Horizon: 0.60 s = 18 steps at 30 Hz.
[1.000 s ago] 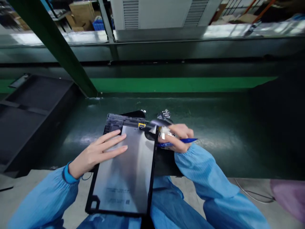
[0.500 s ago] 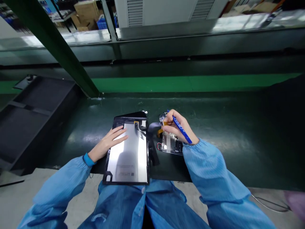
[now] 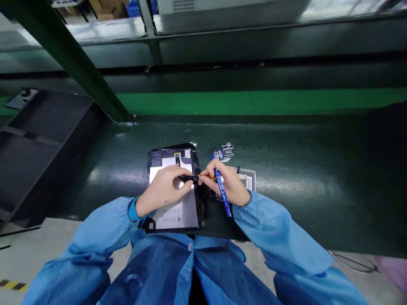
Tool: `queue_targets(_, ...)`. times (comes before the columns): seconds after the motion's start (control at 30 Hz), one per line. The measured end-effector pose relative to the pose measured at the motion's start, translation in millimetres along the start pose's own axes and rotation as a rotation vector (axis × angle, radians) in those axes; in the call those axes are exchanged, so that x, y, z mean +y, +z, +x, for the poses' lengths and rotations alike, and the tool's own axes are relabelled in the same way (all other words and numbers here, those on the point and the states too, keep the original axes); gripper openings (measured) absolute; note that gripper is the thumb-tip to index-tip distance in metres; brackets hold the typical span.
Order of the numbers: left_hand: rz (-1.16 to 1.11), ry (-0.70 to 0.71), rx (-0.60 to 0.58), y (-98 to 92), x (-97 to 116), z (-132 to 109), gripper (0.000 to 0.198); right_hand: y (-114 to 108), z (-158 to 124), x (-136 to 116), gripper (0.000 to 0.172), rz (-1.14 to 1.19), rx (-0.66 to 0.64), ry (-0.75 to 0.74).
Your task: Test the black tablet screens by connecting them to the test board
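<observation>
A display panel (image 3: 187,212) with a silvery back and black frame lies on the bench in front of me. Over it, my left hand (image 3: 167,186) pinches a black flex cable (image 3: 187,178) between thumb and fingers. My right hand (image 3: 229,182) meets it at the panel's right edge, its fingertips closed on the end of an orange flex cable (image 3: 213,178). A blue pen (image 3: 223,195) is tucked in the same hand. Partly hidden beneath that hand is a flat electronic assembly (image 3: 249,178) with a white label. Just beyond it sits a silver tally counter (image 3: 225,151).
At the left stands a black divided tray (image 3: 41,127), with a small flat item (image 3: 22,98) at its far corner. A green post (image 3: 70,59) slants down to the bench (image 3: 302,161). Something large and black (image 3: 384,156) occupies the far right.
My left hand has come off the panel's surface and moved right to grip the black cable. My right hand has left the tally counter and moved down-left to the cables, still holding the pen.
</observation>
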State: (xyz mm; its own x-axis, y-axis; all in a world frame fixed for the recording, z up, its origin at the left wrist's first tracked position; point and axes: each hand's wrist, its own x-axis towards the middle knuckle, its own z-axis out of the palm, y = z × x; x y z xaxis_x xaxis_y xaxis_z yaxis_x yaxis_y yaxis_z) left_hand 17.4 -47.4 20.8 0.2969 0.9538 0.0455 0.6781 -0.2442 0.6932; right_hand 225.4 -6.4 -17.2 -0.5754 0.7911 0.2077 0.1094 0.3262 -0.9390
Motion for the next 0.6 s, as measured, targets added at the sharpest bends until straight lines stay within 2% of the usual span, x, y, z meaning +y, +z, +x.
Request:
queue_targets(0.1,-0.227,-0.069,-0.08,16.5,5.4,9.1,0.012,3.3,-0.9,1.4,0.025,0.004,-0.008,-0.035)
queue_targets(0.23,-0.403,-0.111,-0.097,23.4,-2.8,9.6,0.015,5.7,-1.2,4.8,0.025,0.014,-0.012,-0.028)
queue_targets(0.6,-0.568,-0.179,-0.071,26.5,-0.9,2.8,0.019,12.2,-1.2,9.8,0.033,0.168,-0.047,0.043)
